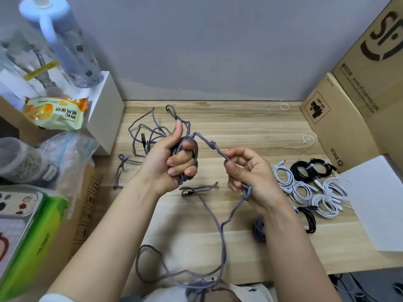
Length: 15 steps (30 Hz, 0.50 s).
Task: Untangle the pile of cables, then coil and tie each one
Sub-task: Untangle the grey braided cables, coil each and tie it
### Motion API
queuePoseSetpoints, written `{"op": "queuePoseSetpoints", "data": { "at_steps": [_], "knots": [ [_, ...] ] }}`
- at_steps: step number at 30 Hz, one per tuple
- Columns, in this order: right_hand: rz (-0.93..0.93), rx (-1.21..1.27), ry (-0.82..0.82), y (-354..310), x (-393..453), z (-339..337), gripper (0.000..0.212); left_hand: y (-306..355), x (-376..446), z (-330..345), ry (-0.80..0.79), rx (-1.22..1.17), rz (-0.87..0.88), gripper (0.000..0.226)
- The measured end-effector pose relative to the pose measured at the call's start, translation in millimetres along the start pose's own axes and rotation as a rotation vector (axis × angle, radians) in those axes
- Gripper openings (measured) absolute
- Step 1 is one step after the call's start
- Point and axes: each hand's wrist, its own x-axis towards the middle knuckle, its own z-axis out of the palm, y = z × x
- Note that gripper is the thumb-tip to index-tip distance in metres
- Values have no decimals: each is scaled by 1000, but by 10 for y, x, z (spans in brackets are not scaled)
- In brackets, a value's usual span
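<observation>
**Grey braided cable stretched between two hands above a wooden surface**

Forearms fill the lower half of the frame, reaching up from the bottom edge over the wooden surface (pixel 239 127). At far right stand large cardboard boxes (pixel 357 99), with a flat white sheet (pixel 377 205) lying in front of them. At upper left a pale blue bottle (pixel 63 44) stands on a white box (pixel 106 110), with a yellow snack packet (pixel 54 113) just beside it; a green package (pixel 37 240) sits at lower left.

The left hand (pixel 172 162), in the centre of the frame, has its fingers curled round a bunched coil of the grey braided cable (pixel 214 227), thumb raised. The right hand (pixel 250 173), centre right, pinches the same cable between thumb and forefinger and holds another stretch of it under the lower fingers. A short taut run with a knot (pixel 212 145) spans the gap between the hands. From the right hand the cable hangs down in a long loop toward the bottom edge.

Loose grey cable tangle (pixel 148 136) lies on the surface behind the left hand, upper centre. Right of centre, near the white sheet, lie several coiled white cables (pixel 314 192) and coiled black cables (pixel 309 168), touching one another. A small grey coil (pixel 259 229) shows just beside the right forearm.
</observation>
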Motion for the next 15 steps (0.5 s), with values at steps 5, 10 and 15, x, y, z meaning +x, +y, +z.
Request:
{"op": "queuePoseSetpoints", "data": {
  "at_steps": [5, 10, 15],
  "knots": [
    [-28, -332, 119, -49, -26, 75, 7, -27, -17, 9, 221, 337, 88, 43],
    [-108, -572, 183, -38, -37, 154, 21, -51, -61, 86, 241, 605, 149, 30],
    [-89, -545, 176, -77, -70, 223, 29, -87, -54, 84, 219, 879, 142, 20]
  ]
}}
